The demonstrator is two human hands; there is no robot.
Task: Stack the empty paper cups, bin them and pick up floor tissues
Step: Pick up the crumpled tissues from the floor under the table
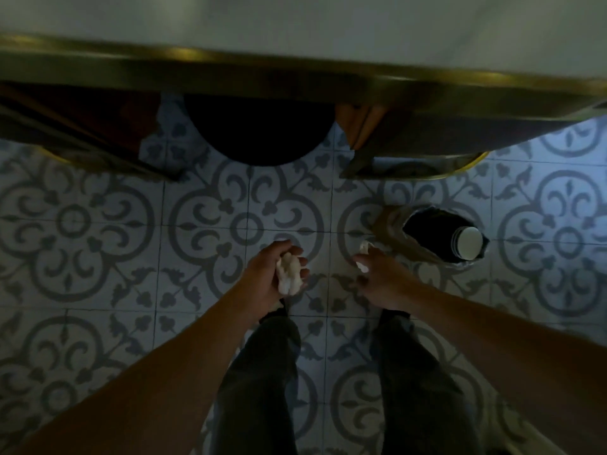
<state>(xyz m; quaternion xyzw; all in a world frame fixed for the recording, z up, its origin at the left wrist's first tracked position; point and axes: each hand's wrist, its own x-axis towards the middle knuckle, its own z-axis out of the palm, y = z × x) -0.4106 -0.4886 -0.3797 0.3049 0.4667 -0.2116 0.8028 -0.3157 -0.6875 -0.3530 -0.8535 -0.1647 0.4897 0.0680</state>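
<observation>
I look straight down at a patterned tile floor. My left hand point(266, 270) is closed around a crumpled white tissue point(289, 273). My right hand point(382, 271) grips a second white tissue point(364, 255), which pokes out above and below the fingers. Just right of my right hand stands a brown paper bag point(392, 229) with an open dark mouth. Inside it lies a stack of paper cups point(468, 243), its white round end facing up.
A table edge with a brass-coloured rim point(295, 65) crosses the top of the view. Its dark round base point(259, 133) stands on the floor ahead. Chair legs point(410, 165) sit to the right and left. My legs in dark trousers point(259, 372) are below.
</observation>
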